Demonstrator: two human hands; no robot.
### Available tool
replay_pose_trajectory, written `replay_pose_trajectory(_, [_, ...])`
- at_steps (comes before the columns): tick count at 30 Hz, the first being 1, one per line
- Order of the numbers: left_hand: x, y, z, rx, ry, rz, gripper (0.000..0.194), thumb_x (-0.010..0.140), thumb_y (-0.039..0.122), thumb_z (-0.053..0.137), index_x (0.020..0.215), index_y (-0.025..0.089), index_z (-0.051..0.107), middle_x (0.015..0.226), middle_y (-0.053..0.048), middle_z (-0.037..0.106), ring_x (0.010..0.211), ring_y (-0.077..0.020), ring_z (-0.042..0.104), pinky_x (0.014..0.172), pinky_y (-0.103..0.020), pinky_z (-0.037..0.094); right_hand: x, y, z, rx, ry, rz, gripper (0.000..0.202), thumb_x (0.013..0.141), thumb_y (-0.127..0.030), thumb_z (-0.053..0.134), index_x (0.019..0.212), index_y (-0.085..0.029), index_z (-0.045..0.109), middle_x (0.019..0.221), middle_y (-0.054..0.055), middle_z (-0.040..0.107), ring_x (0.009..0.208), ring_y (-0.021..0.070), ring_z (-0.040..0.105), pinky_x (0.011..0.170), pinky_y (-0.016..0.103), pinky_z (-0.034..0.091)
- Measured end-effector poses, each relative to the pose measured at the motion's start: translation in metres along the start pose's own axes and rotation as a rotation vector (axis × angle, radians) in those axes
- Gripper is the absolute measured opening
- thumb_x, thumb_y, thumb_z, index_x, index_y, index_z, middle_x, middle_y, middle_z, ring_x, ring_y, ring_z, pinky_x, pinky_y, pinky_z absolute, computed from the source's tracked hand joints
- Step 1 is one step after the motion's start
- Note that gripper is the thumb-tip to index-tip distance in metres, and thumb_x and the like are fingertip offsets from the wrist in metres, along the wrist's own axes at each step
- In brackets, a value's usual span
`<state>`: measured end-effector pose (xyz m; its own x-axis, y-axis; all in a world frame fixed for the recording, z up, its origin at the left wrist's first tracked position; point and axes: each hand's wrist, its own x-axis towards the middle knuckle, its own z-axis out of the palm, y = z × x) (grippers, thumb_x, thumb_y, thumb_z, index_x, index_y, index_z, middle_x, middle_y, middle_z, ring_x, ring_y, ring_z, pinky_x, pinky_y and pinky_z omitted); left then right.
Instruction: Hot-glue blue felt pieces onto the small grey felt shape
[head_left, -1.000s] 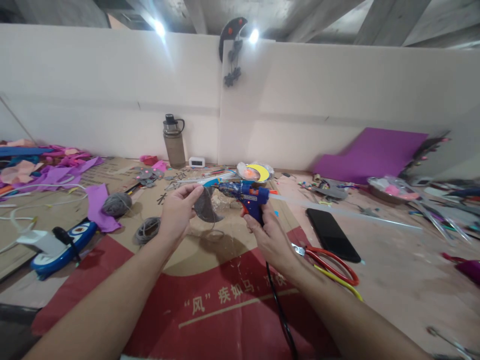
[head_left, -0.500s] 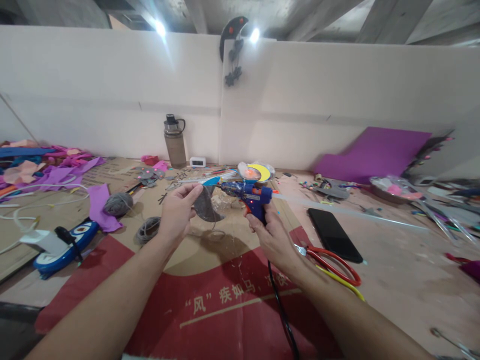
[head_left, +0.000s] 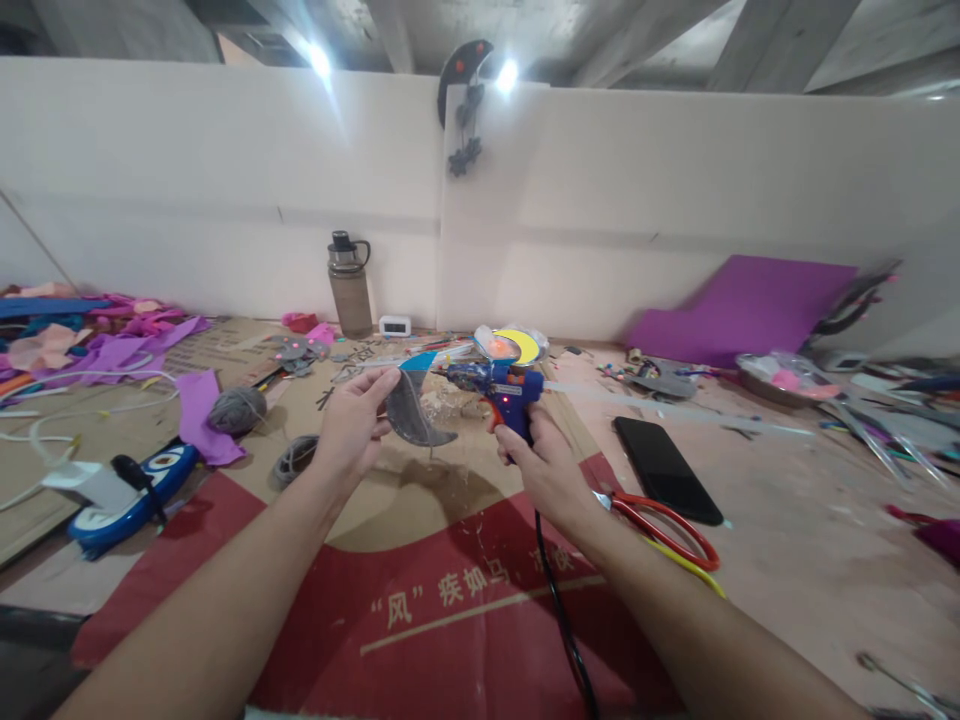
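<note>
Pinched in my left hand (head_left: 358, 418) is a grey felt crescent (head_left: 409, 412), its lower tip curving out to the right. A bright blue piece (head_left: 418, 366) shows at its upper end. My right hand (head_left: 549, 462) is wrapped round the grip of a blue hot glue gun (head_left: 513, 396), whose nozzle points left, close to the crescent's upper part. I cannot tell whether they touch. A long clear glue stick (head_left: 675, 409) sticks out of the gun's back, and a black cord (head_left: 556, 610) hangs from its grip. The cardboard (head_left: 315, 620) lies below both hands.
Red-handled pliers (head_left: 667, 530) and a black phone (head_left: 666, 470) lie right of my right hand. To the left are grey yarn (head_left: 237, 409), a blue power strip (head_left: 135, 495) and felt scraps (head_left: 112, 350). A bottle (head_left: 350, 290) and a bowl with a yellow crescent (head_left: 519, 346) stand behind.
The crescent has turned in my left hand, so more of its grey face shows and its lower tip reaches further right. The glue gun stays almost where it was.
</note>
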<state>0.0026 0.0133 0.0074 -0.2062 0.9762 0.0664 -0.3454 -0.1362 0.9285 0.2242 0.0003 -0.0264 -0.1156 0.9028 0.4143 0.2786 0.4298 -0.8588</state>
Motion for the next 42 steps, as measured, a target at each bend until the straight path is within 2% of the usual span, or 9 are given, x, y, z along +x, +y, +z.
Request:
replay_pose_trajectory(5, [0.002,-0.003,-0.001,0.002,0.031,0.04,0.037,0.059,0.041,0.085,0.08,0.017,0.067,0.064,0.0,0.062,0.044,-0.0039,0.041,0.037,-0.016,0.011,0.014,0.013,0.001,0.113,-0.129,0.359,0.012,0.082,-0.03,0.055,0.088,-0.02,0.051,0.056,-0.005,0.053,0.047,0.0131,0.052,0.047,0.026,0.045])
replay_pose_trajectory(9, [-0.003,-0.003,0.002,0.132,0.112,0.188,0.032,0.063,0.041,0.082,0.08,0.016,0.071,0.072,0.0,0.063,0.046,-0.0037,0.041,0.036,-0.017,0.024,0.023,0.023,-0.01,-0.039,-0.167,0.562,0.009,0.082,-0.028,0.057,0.08,-0.02,0.053,0.055,-0.001,0.058,0.047,0.0161,0.058,0.046,0.027,0.046])
replay_pose_trajectory(14, [-0.011,0.001,0.003,0.387,0.179,0.338,0.026,0.075,0.043,0.073,0.085,0.019,0.074,0.062,0.002,0.06,0.04,-0.0046,0.039,0.036,-0.019,0.029,0.021,0.003,-0.02,-0.659,0.055,0.119,0.027,0.087,-0.037,0.057,0.065,-0.021,0.051,0.074,0.011,0.062,0.078,0.0259,0.062,0.074,0.041,0.048])
replay_pose_trajectory(17, [-0.016,0.004,0.005,0.503,0.192,0.428,0.023,0.077,0.04,0.071,0.086,0.019,0.075,0.063,0.001,0.062,0.047,-0.0072,0.048,0.041,-0.018,0.035,0.014,-0.025,0.0,-0.414,0.041,-0.053,0.016,0.088,-0.035,0.054,0.085,-0.02,0.053,0.092,0.01,0.062,0.09,0.0241,0.06,0.085,0.042,0.047])
replay_pose_trajectory(20, [-0.017,0.003,0.005,0.59,0.186,0.528,0.02,0.078,0.037,0.069,0.085,0.019,0.074,0.073,-0.001,0.068,0.057,-0.0094,0.056,0.048,-0.018,0.043,0.015,-0.046,0.035,-0.036,-0.056,-0.005,0.031,0.08,-0.036,0.064,0.1,-0.021,0.046,0.11,0.009,0.061,0.105,0.0221,0.059,0.094,0.041,0.046])
replay_pose_trajectory(23, [-0.015,0.001,0.003,0.624,0.191,0.564,0.02,0.079,0.036,0.068,0.087,0.019,0.074,0.077,-0.002,0.07,0.061,-0.0101,0.06,0.051,-0.018,0.045,0.024,-0.054,0.065,0.192,-0.141,0.094,0.045,0.071,-0.034,0.071,0.101,-0.023,0.039,0.097,0.003,0.062,0.092,0.0189,0.062,0.083,0.036,0.049])
replay_pose_trajectory(28, [-0.008,0.002,0.002,0.383,0.2,0.43,0.023,0.075,0.037,0.072,0.084,0.017,0.071,0.072,0.0,0.066,0.054,-0.0081,0.056,0.045,-0.017,0.045,0.034,-0.051,0.078,0.354,-0.179,0.171,0.016,0.083,-0.033,0.053,0.092,-0.024,0.043,0.069,-0.007,0.05,0.053,0.0109,0.049,0.057,0.027,0.041])
replay_pose_trajectory(35, [-0.004,0.003,0.007,-0.005,0.115,0.109,0.029,0.059,0.034,0.083,0.077,0.015,0.068,0.074,0.0,0.067,0.06,-0.0088,0.06,0.052,-0.019,0.055,0.041,-0.044,0.065,0.197,0.078,-0.064,0.009,0.082,-0.028,0.057,0.079,-0.019,0.056,0.075,-0.002,0.055,0.069,0.0121,0.047,0.069,0.027,0.039])
replay_pose_trajectory(42, [-0.008,0.004,0.01,-0.029,0.103,0.061,0.025,0.059,0.029,0.081,0.075,0.014,0.068,0.07,0.001,0.063,0.057,-0.0077,0.057,0.053,-0.019,0.056,0.043,-0.039,0.063,0.224,0.143,-0.074,0.013,0.083,-0.032,0.059,0.084,-0.019,0.06,0.081,0.001,0.06,0.073,0.0136,0.049,0.07,0.028,0.04])
